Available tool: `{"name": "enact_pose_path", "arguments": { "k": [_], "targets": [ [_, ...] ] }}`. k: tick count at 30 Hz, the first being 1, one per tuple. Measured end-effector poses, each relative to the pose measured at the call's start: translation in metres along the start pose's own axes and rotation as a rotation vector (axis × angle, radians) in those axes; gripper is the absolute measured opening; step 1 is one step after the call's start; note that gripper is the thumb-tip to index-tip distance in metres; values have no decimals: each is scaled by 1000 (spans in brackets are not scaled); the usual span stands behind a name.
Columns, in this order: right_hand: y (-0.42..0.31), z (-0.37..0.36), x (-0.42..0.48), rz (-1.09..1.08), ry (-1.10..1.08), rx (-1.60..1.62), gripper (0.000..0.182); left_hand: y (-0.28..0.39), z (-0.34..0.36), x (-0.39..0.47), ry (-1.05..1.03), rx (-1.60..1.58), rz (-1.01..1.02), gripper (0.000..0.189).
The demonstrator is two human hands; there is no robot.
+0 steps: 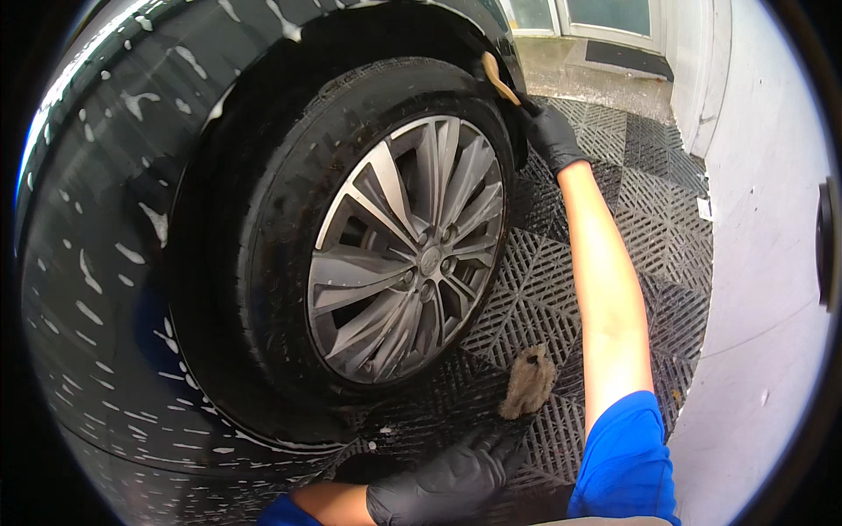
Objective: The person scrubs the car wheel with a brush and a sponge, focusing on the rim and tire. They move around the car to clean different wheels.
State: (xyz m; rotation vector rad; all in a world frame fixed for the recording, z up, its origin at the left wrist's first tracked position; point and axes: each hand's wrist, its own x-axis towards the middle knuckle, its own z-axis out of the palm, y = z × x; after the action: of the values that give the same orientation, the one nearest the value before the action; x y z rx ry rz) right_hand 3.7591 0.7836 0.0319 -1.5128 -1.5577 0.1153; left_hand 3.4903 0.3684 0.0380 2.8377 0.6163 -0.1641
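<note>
My right hand (552, 137), in a black glove, grips a brush by its pale wooden handle (498, 79). It is at the far edge of the tyre (279, 289), beside the wheel arch; the brush's head is lost in the dark there. The car wheel has a grey and silver multi-spoke alloy rim (431, 262) and looks wet. My left hand (444, 483), also gloved in black, hovers low in front with its fingers stretched out and slightly blurred. Nothing shows in it. Beyond its fingers a tan wash mitt or cloth (529, 382) lies on the floor.
A dark car body panel (125, 263) streaked with white foam curves along the left. Slatted plastic floor tiles (658, 223) cover the ground. A white wall (763, 315) bounds the right side. At the back are a dark mat (628, 59) and a glazed door (612, 23).
</note>
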Motion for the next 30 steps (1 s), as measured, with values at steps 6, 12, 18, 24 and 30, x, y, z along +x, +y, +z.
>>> {"name": "enact_pose_path", "arguments": {
  "k": [6,12,18,24,30],
  "targets": [
    [118,99,-55,107,-4,117,39,-5,31,-20,-99,347,59,57],
    [191,182,-161,374,-387,-104,28,25,-3,-23,-442,293,-27,59],
    [204,217,-270,192,-873,-97,28,43,-23,-22,-293,124,-98,58],
    [151,197,-327,-189,-930,-280,24,69,-12,-24,-174,71,-56,53],
    [109,187,-385,-195,-951,-159,10,97,-1,-25,28,114,-33,50]
  ]
}}
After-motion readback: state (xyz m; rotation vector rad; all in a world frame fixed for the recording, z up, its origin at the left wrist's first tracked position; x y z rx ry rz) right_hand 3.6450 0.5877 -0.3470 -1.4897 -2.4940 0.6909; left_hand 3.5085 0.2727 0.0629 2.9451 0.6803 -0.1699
